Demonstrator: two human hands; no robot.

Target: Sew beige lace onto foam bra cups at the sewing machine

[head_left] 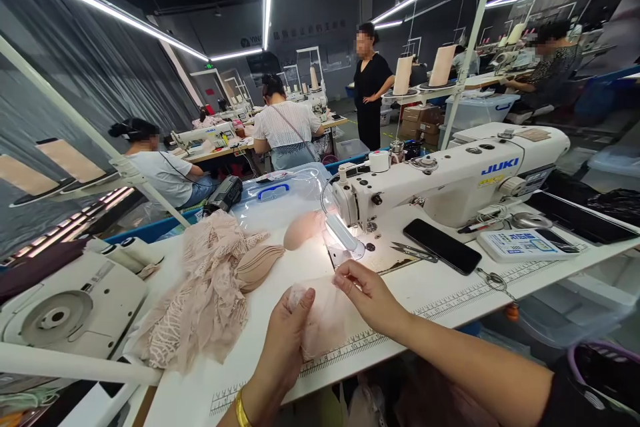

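A sheer pale pink piece of fabric (327,320) hangs between my two hands over the front of the sewing table. My left hand (290,327) pinches its left side, thumb on top. At its upper right edge, my right hand (365,293) grips the cloth between thumb and fingertips. Just beyond stands the white sewing machine (440,180), its lamp lit over the needle area. A pink cup-shaped piece (303,230) lies left of the needle. Beside it are a stack of beige cup pieces (259,265) and a heap of pink lace fabric (210,287).
Thread snips (414,252), a black phone (443,245) and a white box-like device (523,245) lie on the right of the table. A printed ruler (465,293) runs along the front edge. A clear plastic bin (285,197) stands behind. Several people are around other machines.
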